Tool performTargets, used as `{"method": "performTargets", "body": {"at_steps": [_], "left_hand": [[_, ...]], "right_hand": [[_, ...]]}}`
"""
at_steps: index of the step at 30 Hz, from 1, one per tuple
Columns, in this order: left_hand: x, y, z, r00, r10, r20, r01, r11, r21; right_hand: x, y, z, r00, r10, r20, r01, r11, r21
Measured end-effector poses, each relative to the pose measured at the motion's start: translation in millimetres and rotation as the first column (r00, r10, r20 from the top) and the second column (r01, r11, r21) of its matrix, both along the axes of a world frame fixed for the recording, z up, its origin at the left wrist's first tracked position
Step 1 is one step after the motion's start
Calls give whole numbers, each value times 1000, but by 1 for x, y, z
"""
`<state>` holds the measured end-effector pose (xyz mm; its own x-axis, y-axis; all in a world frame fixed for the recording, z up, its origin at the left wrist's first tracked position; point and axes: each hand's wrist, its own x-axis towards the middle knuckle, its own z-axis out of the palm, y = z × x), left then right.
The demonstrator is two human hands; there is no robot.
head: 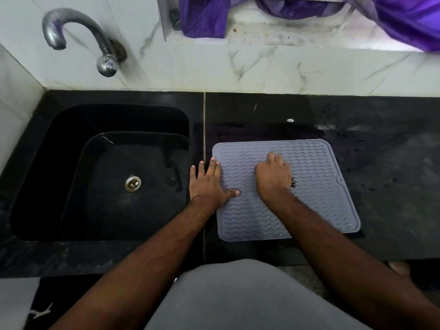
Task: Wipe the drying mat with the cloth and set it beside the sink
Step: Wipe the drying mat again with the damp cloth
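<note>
A grey drying mat [321, 163] with wavy ridges lies flat on the black counter, just right of the sink [71, 129]. My left hand [207, 182] rests flat across the mat's left edge, with straight fingers on the counter and the thumb on the mat. My right hand [273, 177] sits on the middle of the mat with its fingers curled under. A small dark bit of the cloth [293, 182] peeks out at the right of that hand; the hand hides the remainder. Water drops glint on the mat.
The black sink with its metal drain [132, 183] fills the left, under a curved chrome tap [78, 27]. Wet black counter [392, 175] stretches right of the mat. Purple fabric [202, 17] hangs over the marble ledge behind.
</note>
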<state>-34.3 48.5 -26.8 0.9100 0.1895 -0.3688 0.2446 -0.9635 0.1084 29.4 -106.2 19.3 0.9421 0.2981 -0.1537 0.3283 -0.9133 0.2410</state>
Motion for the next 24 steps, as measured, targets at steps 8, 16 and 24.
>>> {"method": "performTargets", "body": {"at_steps": [8, 16, 24], "left_hand": [[1, 2, -1, 1000, -7, 7, 7, 999, 35], [2, 3, 0, 999, 54, -1, -54, 998, -45], [-3, -11, 3, 984, 79, 157, -84, 996, 28]], "right_hand": [[-32, 33, -23, 964, 236, -121, -191, 934, 303], [-3, -13, -11, 970, 229, -78, -213, 961, 176], [9, -39, -1, 987, 150, -56, -139, 977, 162]]}}
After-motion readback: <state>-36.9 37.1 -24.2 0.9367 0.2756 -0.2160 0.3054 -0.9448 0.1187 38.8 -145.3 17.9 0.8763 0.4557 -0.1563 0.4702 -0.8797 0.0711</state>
